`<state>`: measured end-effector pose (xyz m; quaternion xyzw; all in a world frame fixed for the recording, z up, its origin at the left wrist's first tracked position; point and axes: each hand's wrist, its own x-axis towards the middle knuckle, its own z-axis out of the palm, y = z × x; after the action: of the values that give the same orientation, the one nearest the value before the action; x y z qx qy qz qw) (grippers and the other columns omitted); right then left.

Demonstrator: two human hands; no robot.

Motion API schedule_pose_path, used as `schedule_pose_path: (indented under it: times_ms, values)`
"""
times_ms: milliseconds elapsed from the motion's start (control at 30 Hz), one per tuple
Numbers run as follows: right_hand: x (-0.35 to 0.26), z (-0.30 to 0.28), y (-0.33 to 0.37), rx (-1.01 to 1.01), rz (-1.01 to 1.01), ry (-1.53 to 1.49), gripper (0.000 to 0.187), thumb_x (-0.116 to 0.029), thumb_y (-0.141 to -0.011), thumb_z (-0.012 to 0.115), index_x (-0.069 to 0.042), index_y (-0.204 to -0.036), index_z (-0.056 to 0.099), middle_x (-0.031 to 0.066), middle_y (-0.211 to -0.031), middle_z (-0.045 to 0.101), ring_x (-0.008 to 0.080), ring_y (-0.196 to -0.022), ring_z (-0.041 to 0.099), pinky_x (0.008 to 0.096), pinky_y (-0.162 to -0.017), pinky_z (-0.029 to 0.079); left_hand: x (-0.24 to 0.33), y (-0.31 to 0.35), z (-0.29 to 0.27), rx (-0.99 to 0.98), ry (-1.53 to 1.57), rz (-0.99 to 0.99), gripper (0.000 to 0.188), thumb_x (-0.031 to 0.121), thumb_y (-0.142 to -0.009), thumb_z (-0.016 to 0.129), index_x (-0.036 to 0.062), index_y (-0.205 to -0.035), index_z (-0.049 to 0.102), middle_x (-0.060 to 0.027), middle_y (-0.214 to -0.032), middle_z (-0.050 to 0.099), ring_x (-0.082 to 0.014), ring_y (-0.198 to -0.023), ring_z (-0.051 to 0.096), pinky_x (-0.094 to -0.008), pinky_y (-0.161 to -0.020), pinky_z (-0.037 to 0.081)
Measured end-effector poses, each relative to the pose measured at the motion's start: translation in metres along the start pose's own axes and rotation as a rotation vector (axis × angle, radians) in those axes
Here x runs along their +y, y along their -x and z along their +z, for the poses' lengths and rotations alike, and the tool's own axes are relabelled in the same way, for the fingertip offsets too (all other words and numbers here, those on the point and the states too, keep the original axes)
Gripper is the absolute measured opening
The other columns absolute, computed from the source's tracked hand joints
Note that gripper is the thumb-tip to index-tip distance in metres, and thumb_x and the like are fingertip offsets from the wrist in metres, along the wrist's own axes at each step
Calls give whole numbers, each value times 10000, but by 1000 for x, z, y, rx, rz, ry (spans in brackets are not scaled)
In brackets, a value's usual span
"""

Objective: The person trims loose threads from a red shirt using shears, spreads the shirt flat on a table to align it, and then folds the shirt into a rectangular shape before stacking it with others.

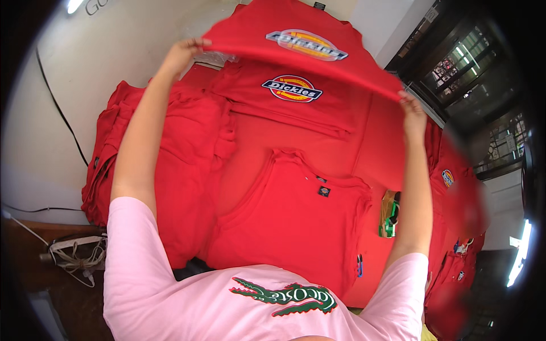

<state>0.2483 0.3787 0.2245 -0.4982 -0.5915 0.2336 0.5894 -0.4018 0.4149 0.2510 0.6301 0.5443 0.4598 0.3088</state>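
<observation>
Stretched out at the far side is a red shirt (244, 31) with an oval logo print, raised above the table by its near edge. My left hand (189, 50) pinches that edge at one corner, and my right hand (414, 116) grips the opposite corner. Just under it lies another red shirt (335, 113) with the same kind of print, partly covered. Close to my body a red sleeveless shirt (290, 227) lies flat, its neckline pointing away from me and a small black label inside.
A tall heap of red garments (182, 131) fills the left side. More red shirts (455, 199) lie at the right. A green and gold item (389, 215) and a blue pen (360, 266) rest on the red table surface (256, 136). A power strip with cables (79, 253) sits lower left.
</observation>
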Motion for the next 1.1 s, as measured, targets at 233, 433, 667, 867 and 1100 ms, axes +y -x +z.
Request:
schedule_pose_path:
  times_ms: [233, 433, 667, 867, 1100]
  values:
    - [160, 32, 103, -143, 320, 460, 211, 14, -921, 622, -62, -1047, 774, 141, -1012, 765, 210, -962, 722, 335, -883, 558, -106, 3, 75, -180, -928, -241, 271, 197, -917, 584, 84, -1078, 770, -150, -1157, 752, -313, -1153, 684, -535, -1050, 438]
    - [72, 41, 262, -203, -110, 620, 285, 23, -774, 628, -76, -1016, 741, 139, -1013, 724, 348, -1017, 661, 469, -948, 503, -76, 26, 91, 68, -1428, 220, 200, 196, -899, 602, 63, -948, 743, -161, -1019, 739, -359, -937, 719, -537, -838, 546]
    - [4, -72, 492, -12, 130, 897, 448, 5, -818, 627, -112, -1250, 648, 142, -1329, 577, 329, -1265, 540, 482, -1058, 412, -32, 260, 235, -292, -668, 599, 402, 206, -977, 644, 37, -1340, 614, -204, -1440, 567, -407, -1387, 469, -509, -1173, 338]
    - [2, -140, 582, 206, 269, 1080, 337, -109, -919, 641, -107, -1257, 647, 136, -1372, 569, 316, -1292, 534, 516, -1081, 379, -51, 436, 310, -596, -941, 337, 716, 395, -1031, 562, 143, -1634, 270, -153, -1723, 112, -371, -1583, 115, -604, -1247, 79]
    - [42, -165, 592, 316, 214, 943, 180, -152, -912, 677, -87, -1080, 659, 103, -1204, 609, 300, -1183, 569, 466, -1043, 416, -54, 446, 316, -581, -984, 275, 677, 420, -1068, 472, 175, -1650, 227, -119, -1735, 78, -361, -1588, 101, -620, -1239, 50]
